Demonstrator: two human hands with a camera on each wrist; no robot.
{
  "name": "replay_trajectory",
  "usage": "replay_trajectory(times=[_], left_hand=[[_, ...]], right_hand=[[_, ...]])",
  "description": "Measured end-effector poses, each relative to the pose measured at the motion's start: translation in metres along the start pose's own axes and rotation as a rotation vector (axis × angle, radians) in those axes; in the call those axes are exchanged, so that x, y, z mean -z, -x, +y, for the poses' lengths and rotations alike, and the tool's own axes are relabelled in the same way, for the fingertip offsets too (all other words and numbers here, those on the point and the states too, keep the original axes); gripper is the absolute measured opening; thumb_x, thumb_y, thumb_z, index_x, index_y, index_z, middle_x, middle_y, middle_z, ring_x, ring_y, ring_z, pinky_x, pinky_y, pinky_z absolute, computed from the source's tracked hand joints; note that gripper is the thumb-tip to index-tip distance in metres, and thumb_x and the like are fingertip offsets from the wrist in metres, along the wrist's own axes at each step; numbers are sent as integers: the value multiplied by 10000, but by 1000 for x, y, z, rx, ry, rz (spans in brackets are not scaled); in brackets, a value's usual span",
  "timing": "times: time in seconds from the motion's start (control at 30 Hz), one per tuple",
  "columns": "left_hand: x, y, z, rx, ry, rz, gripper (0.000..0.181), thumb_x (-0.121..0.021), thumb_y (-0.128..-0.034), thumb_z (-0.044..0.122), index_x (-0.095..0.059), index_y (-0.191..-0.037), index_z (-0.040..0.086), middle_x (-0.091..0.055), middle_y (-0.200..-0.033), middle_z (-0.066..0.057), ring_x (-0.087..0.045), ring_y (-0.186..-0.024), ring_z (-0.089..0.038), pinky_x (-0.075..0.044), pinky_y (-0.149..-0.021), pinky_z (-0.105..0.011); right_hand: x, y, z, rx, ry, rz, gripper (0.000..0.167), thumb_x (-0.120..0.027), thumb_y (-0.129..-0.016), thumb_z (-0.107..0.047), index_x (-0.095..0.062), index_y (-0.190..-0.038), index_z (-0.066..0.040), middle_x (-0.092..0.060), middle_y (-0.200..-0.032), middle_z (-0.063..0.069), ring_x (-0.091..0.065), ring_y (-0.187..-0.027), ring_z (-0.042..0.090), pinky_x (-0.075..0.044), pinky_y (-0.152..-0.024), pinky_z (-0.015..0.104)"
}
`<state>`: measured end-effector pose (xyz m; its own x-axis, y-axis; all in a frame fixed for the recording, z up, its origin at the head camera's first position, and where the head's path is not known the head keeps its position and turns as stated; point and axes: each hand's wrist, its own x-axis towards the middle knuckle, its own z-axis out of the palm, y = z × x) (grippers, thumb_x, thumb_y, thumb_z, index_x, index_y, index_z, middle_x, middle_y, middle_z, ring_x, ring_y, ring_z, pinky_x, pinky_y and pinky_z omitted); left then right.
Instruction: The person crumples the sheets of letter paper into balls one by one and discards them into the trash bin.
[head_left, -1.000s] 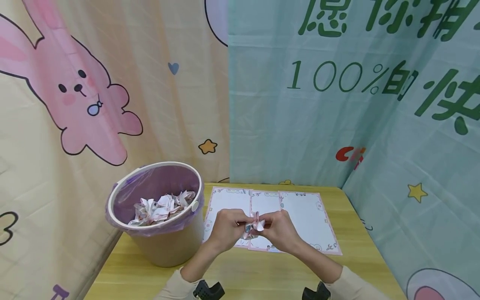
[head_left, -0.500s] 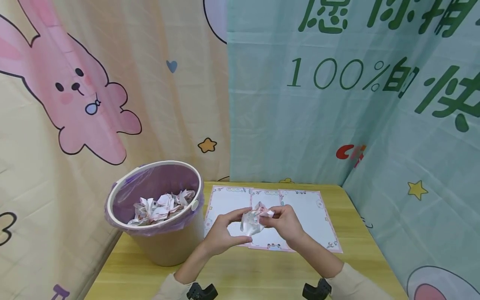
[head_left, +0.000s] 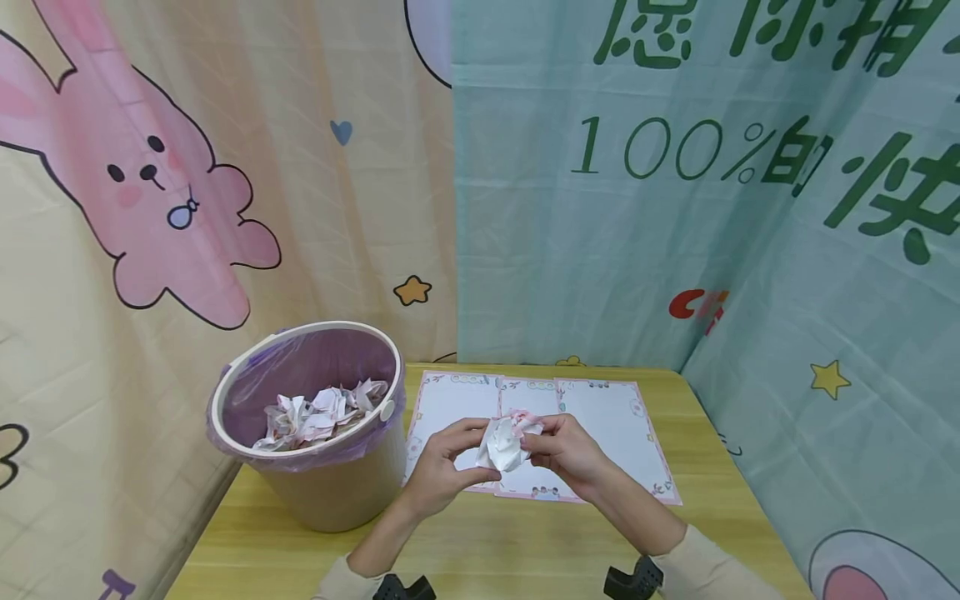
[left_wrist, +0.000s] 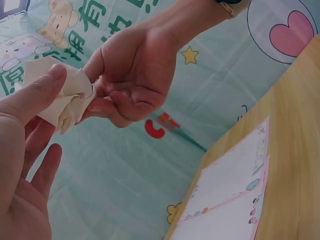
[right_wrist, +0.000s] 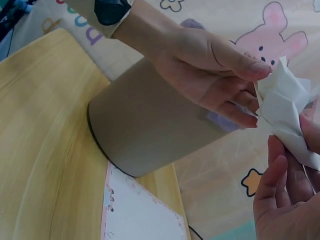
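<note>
A crumpled sheet of white paper (head_left: 501,446) with a pink-printed part is held up between both hands, above the laid-out sheets. My left hand (head_left: 441,471) grips it from the left, thumb below and fingers above in the head view. From the other side my right hand (head_left: 576,457) pinches it between thumb and fingers. The left wrist view shows the left thumb lying across the paper ball (left_wrist: 75,95). In the right wrist view the ball (right_wrist: 285,100) has loose folds and a pointed corner.
Left of the hands stands a beige bin (head_left: 333,500) with a purple liner, holding several crumpled papers (head_left: 322,417). Three bordered sheets (head_left: 611,433) lie overlapping on the wooden table (head_left: 517,550). Printed curtains (head_left: 570,250) hang behind and at both sides.
At first both hands pinched the paper close together; then the left hand spread its fingers around it. The paper has turned since, showing more of its white side, and sits slightly further left.
</note>
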<state>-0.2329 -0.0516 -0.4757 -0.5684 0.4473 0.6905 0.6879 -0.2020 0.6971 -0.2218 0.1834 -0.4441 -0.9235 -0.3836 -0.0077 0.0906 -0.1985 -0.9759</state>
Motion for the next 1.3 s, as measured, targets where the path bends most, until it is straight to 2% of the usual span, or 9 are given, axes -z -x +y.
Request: replay_trajectory(times=[0.17,0.27,0.37,0.63,0.77,0.87,1.07,1.13,1.3], left_hand=[[1,4,-3,-34,1,16,412,-789,-794,-166,-705,-1193,-107,-671,-1108,-190,-645,-1059,-229,-571,-924,-345],[1,5,-3,-50,-4,22,340,-765,-811,-173,-730,-1141,-98,-689,-1024,-166,-655,-981,-214,-576,-867,-317],[-1,2,-1,-73,4,13,292,-759,-821,-169,-744,-1103,-96,-703,-998,-165,-670,-946,-224,-578,-829,-320],[-5,-4,3,-127,24,-12,173,-757,-828,-164,-777,-970,-67,-713,-886,-139,-677,-800,-199,-575,-664,-299],[-8,-9,5,-81,-3,20,185,-735,-815,-216,-777,-910,-63,-709,-823,-127,-657,-737,-183,-544,-605,-282],[-12,-12,10,-20,-88,65,138,-767,-828,-156,-792,-882,-32,-719,-785,-90,-651,-698,-161,-526,-580,-275],[-24,-17,22,164,-246,177,82,-832,-824,-45,-824,-834,36,-717,-728,34,-623,-652,-104,-486,-583,-242],[-28,-18,23,205,-292,210,71,-842,-818,-37,-825,-816,32,-707,-712,63,-600,-632,-85,-472,-573,-228],[-33,-17,22,234,-407,245,65,-862,-807,-11,-831,-809,45,-687,-685,104,-529,-581,-55,-411,-523,-197]], right_hand=[[-2,1,0,-14,78,57,140,-671,-948,30,-772,-1045,26,-723,-910,20,-633,-751,109,-537,-685,240],[-3,3,-2,-26,158,109,361,-697,-913,38,-663,-1265,111,-740,-951,50,-635,-762,121,-532,-679,247],[-3,7,-7,-22,222,112,486,-722,-908,20,-593,-1367,114,-743,-988,64,-618,-757,121,-518,-661,245],[-8,14,-26,10,374,30,183,-731,-914,37,-760,-1086,91,-740,-942,92,-619,-747,176,-523,-641,260],[-18,16,-34,45,478,65,133,-738,-891,77,-785,-1016,74,-749,-944,117,-650,-810,200,-561,-680,284],[-27,18,-36,113,642,146,106,-771,-864,79,-812,-944,22,-763,-930,86,-656,-834,179,-573,-677,282],[-43,20,-23,289,975,376,139,-847,-795,52,-842,-865,-67,-765,-790,-6,-526,-593,37,-509,-569,277],[-46,19,-16,352,1026,418,145,-845,-783,60,-842,-855,-66,-756,-743,-14,-448,-521,2,-558,-663,351],[-48,15,-5,409,1044,456,172,-825,-777,70,-842,-897,-52,-752,-728,7,-321,-459,-40,-472,-517,275]])
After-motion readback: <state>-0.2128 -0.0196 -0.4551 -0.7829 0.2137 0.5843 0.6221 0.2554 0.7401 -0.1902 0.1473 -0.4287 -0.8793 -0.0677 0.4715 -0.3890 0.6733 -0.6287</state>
